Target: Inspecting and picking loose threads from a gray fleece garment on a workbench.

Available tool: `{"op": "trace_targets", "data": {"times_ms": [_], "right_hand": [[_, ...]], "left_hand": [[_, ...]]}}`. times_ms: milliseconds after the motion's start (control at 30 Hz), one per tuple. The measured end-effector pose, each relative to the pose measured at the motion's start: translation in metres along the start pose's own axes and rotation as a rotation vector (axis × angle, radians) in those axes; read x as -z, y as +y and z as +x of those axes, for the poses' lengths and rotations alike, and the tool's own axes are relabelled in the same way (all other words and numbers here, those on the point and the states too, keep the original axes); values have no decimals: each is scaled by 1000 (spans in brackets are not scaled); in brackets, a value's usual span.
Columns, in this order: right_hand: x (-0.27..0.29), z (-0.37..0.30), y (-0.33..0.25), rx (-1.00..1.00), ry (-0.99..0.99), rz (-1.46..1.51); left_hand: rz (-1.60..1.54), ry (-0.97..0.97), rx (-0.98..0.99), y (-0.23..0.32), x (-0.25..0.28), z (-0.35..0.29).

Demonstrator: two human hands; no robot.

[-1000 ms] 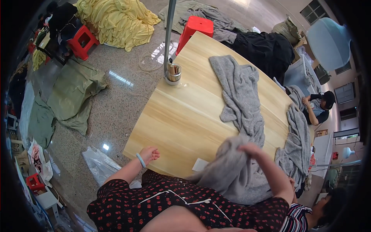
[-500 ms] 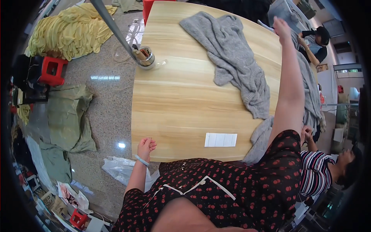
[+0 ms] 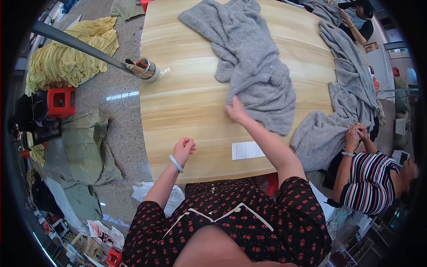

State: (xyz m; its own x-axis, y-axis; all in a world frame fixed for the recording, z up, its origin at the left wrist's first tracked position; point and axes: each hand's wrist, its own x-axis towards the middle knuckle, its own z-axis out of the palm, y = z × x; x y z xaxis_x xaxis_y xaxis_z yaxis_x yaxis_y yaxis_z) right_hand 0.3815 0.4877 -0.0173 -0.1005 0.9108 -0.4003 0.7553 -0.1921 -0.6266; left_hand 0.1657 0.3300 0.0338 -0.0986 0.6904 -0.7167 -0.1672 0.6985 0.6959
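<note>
Garment [image 3: 260,66], one, at right hand [image 3: 235,110]

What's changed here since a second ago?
The right hand released a grey fabric bundle, reached far right, and has returned leftward to the near edge of the crumpled grey knitted garment; gripping is unclear. The curled left hand stayed over the pale wooden table.
</note>
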Motion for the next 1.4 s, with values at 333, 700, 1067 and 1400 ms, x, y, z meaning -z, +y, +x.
{"op": "trace_targets", "data": {"times_ms": [333, 700, 1067, 1400], "right_hand": [[58, -6, 1, 631, 242, -397], [87, 36, -5, 293, -39, -262], [119, 17, -8, 266, 102, -92], [395, -109, -121, 529, 979, 653]], "left_hand": [[-98, 146, -19, -18, -79, 25], [-115, 411, 49, -36, -162, 25], [723, 282, -281, -56, -147, 37], [-460, 192, -908, 236, 0, -72]]}}
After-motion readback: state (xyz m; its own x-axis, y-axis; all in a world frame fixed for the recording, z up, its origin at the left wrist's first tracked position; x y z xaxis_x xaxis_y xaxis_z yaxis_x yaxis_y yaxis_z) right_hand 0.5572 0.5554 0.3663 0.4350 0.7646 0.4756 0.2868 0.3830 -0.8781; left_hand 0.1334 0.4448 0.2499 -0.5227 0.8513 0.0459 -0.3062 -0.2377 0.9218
